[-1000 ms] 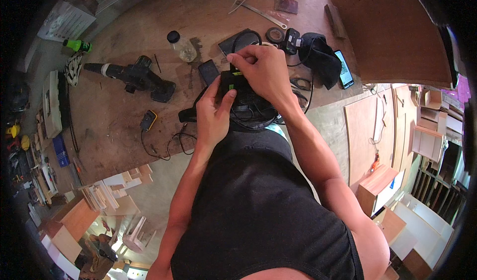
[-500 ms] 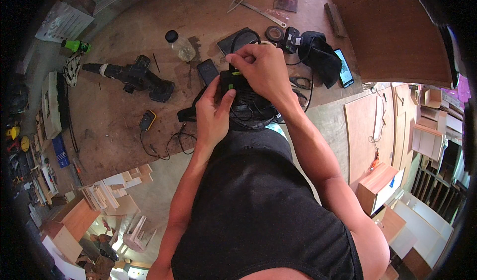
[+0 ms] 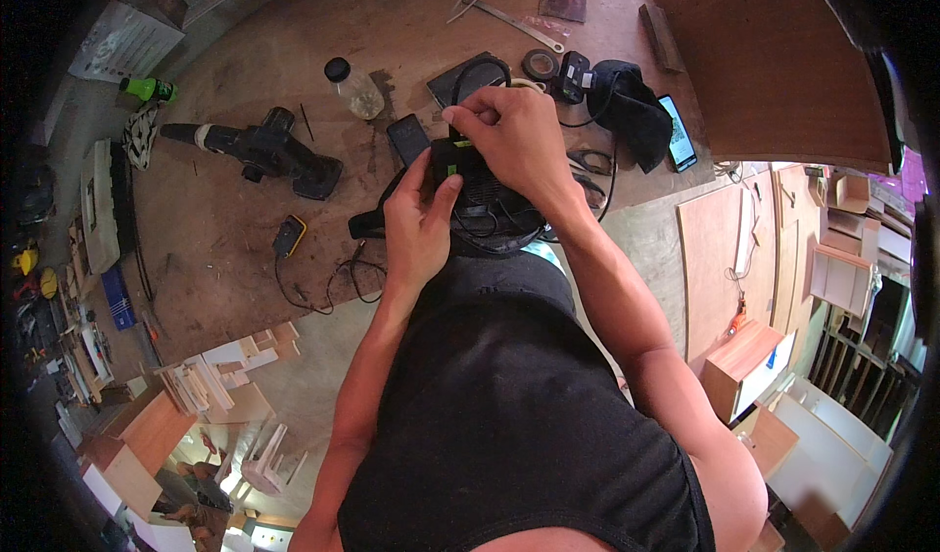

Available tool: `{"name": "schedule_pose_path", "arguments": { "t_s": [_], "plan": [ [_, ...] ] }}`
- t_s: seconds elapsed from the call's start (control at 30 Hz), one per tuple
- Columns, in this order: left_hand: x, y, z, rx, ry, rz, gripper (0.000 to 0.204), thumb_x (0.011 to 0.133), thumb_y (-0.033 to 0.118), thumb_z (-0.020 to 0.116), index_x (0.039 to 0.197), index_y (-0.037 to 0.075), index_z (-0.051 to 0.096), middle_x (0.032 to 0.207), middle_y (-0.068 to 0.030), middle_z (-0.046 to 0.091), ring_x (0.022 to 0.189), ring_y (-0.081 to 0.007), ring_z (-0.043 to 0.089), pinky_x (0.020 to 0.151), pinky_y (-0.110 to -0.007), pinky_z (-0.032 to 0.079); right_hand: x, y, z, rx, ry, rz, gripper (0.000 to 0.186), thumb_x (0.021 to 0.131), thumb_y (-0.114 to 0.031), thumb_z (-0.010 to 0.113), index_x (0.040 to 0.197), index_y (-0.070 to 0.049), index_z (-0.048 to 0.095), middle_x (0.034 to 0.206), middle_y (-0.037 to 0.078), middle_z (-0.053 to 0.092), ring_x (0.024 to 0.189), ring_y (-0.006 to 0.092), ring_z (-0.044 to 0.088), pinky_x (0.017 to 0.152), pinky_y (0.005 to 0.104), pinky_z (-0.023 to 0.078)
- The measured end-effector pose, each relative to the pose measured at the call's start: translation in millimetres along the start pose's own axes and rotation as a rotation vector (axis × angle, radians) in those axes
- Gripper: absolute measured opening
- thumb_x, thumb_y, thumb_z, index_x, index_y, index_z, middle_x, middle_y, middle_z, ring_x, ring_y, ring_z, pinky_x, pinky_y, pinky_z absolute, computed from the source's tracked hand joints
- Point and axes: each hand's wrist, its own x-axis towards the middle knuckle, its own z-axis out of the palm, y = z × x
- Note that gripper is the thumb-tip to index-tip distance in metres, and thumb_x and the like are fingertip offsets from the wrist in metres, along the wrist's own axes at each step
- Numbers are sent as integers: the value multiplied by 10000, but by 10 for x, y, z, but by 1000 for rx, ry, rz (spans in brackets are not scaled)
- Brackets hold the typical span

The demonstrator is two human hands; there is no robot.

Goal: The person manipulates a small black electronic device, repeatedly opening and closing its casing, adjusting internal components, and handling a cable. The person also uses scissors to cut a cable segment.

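A brown workbench (image 3: pixel 225 288) fills the background. Over its near edge, the left hand (image 3: pixel 419 219) curls firmly around a black box (image 3: pixel 469 162); the right hand (image 3: pixel 519 139) pinches above, its hold hidden. The looped cable (image 3: pixel 483 59) could snag, tugging the box askew.

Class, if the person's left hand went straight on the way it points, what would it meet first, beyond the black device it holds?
Most likely the right hand, just up and to the right past the black device in the left hand, though depth is hard to judge here.
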Motion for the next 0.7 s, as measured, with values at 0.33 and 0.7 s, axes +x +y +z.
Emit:
{"name": "schedule_pose_path", "arguments": {
  "t_s": [0.33,0.7],
  "plan": [
    [-7,2,8,-27,12,9,562,1099,185,679,1544,-105,496,1347,-122,707,1176,-145,639,1050,-298,488,-16,1,32,4,14,1,272,916,-289,798,926,-19,825,750,221,737,719,404,752,692,466,588],
    [-8,-16,1,-4,12,-12,575,1099,197,680,1543,-115,491,1354,-132,705,1184,-153,638,1063,-310,487,-28,-26,40,-21,33,-17,254,907,-271,802,904,-18,818,766,233,737,731,419,748,701,482,588]
  ]
}}
